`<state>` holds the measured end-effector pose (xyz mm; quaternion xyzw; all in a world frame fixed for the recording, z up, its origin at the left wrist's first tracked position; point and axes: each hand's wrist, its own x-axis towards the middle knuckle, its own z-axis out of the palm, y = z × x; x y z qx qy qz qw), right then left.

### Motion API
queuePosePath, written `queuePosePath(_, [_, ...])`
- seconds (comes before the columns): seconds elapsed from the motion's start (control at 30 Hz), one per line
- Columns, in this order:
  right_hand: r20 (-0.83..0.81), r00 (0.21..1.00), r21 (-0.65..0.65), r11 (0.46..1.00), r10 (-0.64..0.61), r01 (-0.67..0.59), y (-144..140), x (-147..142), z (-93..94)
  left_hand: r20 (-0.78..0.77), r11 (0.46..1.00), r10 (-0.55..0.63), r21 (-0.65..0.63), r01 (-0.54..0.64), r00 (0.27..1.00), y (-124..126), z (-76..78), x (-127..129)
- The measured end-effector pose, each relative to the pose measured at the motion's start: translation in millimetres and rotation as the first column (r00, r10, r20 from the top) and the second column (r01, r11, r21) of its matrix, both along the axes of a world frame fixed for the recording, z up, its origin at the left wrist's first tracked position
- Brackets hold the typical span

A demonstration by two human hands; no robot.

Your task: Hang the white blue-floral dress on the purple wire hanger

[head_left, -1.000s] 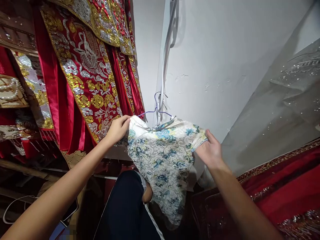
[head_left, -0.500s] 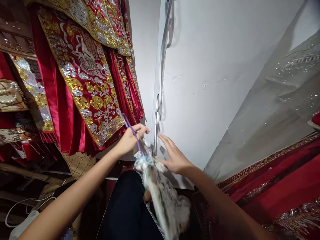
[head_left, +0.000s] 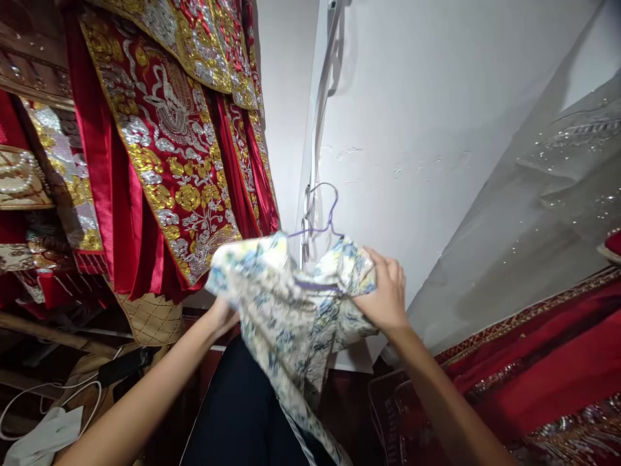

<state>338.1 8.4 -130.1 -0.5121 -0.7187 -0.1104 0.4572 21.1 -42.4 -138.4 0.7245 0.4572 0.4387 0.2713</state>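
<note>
A cream garment with a blue and green floral print (head_left: 286, 310) hangs on a purple wire hanger (head_left: 324, 213) in front of me. My right hand (head_left: 385, 294) grips the garment's right shoulder. My left hand (head_left: 220, 314) is mostly hidden behind the garment's left side, holding it from underneath. The hanger's hook sticks up above the collar, close to a white wall (head_left: 412, 116). The cloth drapes down over my dark trouser leg (head_left: 237, 408).
Red robes with gold and silver embroidery (head_left: 165, 149) hang at the left. More red embroidered fabric (head_left: 543, 369) lies at the lower right, under a grey sequinned cloth (head_left: 548, 194). White cables and a white cloth (head_left: 48, 421) lie at the lower left.
The garment, bunched and turned edge-on half a second ago, is spread out again. My left hand left the hanger for the cloth's left side; my right hand closed on the right shoulder.
</note>
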Motion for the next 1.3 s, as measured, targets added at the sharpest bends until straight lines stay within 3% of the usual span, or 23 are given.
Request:
queuePosePath(0.1, [0.01,0.991,-0.009,0.991,-0.134,0.134,16.3,8.3,29.1,0.352,0.957,-0.077,-0.235,0.168,0.933,-5.8,-39.2,-0.3])
queuePosePath(0.17, [0.042,0.989,-0.008,0.99,-0.14,0.14,23.2,1.2,42.9,0.519,0.926,-0.006,-0.319,0.201,0.854,-9.4,-60.2,13.2])
queuePosePath(0.27, [0.101,0.994,-0.026,0.998,-0.05,0.052,19.4,-15.6,51.2,0.588,0.94,0.168,-0.337,0.051,0.792,-11.2,-83.7,38.2])
queuePosePath(0.33, [0.11,0.992,-0.038,0.998,0.059,-0.055,6.1,-23.6,47.9,0.667,0.933,0.292,-0.355,-0.052,0.685,-12.3,-97.3,50.4])
queuePosePath(0.4, [0.063,0.977,-0.057,0.978,0.202,-0.199,-13.2,-29.3,35.7,0.759,0.907,0.397,-0.409,-0.097,0.517,-16.1,-110.9,57.8])
queuePosePath(0.47, [-0.079,0.946,-0.071,0.945,0.315,-0.32,-34.1,-37.9,11.9,0.808,0.869,0.48,-0.491,-0.059,0.342,-24.5,-124.1,62.6])
queuePosePath(0.53, [-0.308,0.895,-0.073,0.93,0.322,-0.36,-53.2,-52.8,-22.9,0.833,0.851,0.51,-0.525,0.018,0.216,-36.7,-135.6,66.5])
queuePosePath(0.6, [-0.547,0.807,-0.19,0.907,0.22,-0.376,-67.8,-72.7,-62.6,0.853,0.855,0.496,-0.512,0.081,0.161,-50.7,-144.1,69.4])
queuePosePath(0.67, [-0.726,0.677,-0.271,0.854,0.121,-0.444,-75.8,-92.4,-96.3,0.857,0.852,0.482,-0.507,0.133,0.181,-63.9,-149.1,69.8])
queuePosePath(0.73, [-0.797,0.589,-0.323,0.732,0.131,-0.6,-75.7,-106.7,-114.0,0.842,0.833,0.479,-0.525,0.176,0.246,-74.6,-150.4,67.5])
queuePosePath(0.83, [-0.827,0.522,-0.326,0.579,0.209,-0.748,-65.1,-113.9,-109.2,0.841,0.843,0.42,-0.501,0.196,0.342,-84.4,-145.1,62.9])
queuePosePath(0.9, [-0.823,0.51,-0.318,0.54,0.251,-0.779,-58.8,-111.4,-97.7,0.827,0.868,0.39,-0.477,0.14,0.406,-86.4,-138.3,62.0])
queuePosePath(0.97, [-0.829,0.498,-0.309,0.532,0.256,-0.788,-59.2,-107.0,-91.4,0.772,0.886,0.408,-0.463,-0.01,0.488,-85.0,-132.3,62.9])
queuePosePath(1.03, [-0.851,0.479,-0.302,0.545,0.216,-0.782,-67.6,-102.9,-93.7,0.682,0.864,0.504,-0.401,-0.304,0.53,-82.2,-129.4,64.9])
queuePosePath(1.1, [-0.871,0.464,-0.308,0.557,0.161,-0.771,-80.8,-99.4,-100.6,0.586,0.728,0.636,-0.24,-0.642,0.503,-79.9,-128.9,68.9])
queuePosePath(1.13, [-0.875,0.463,-0.318,0.552,0.143,-0.771,-87.3,-98.0,-103.7,0.542,0.647,0.681,-0.131,-0.751,0.493,-79.1,-128.6,72.2])
queuePosePath(1.17, [-0.876,0.464,-0.329,0.541,0.131,-0.774,-92.9,-96.8,-105.7,0.494,0.607,0.698,-0.023,-0.794,0.519,-78.5,-127.9,76.8])
queuePosePath(1.2, [-0.877,0.464,-0.337,0.527,0.126,-0.78,-97.2,-96.0,-106.4,0.435,0.633,0.679,0.06,-0.772,0.591,-77.8,-126.5,82.4])
queuePosePath(1.23, [-0.876,0.465,-0.341,0.514,0.129,-0.787,-100.1,-95.6,-105.7,0.365,0.713,0.62,0.106,-0.693,0.694,-76.7,-124.6,88.8])
queuePosePath(1.3, [-0.869,0.473,-0.35,0.5,0.142,-0.792,-102.5,-95.1,-101.5,0.271,0.882,0.429,0.081,-0.464,0.862,-73.1,-119.9,102.1])
